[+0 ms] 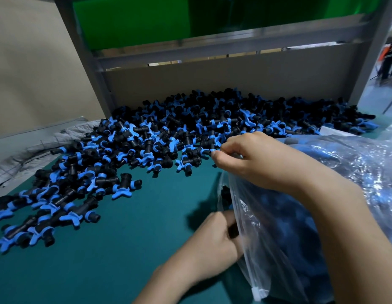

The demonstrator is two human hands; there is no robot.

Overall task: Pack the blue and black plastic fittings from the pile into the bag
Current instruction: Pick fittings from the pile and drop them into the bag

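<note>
A flat dark green table top (125, 249) lies under both hands. Past the hands, a big pile of blue and black plastic fittings (168, 132) spreads back to a tan board wall (212, 82), under a grey metal frame (212, 47). The left hand (214, 235) and the right hand (252, 159) each pinch the open edge of a clear plastic bag (278, 227) with fittings inside.
</note>
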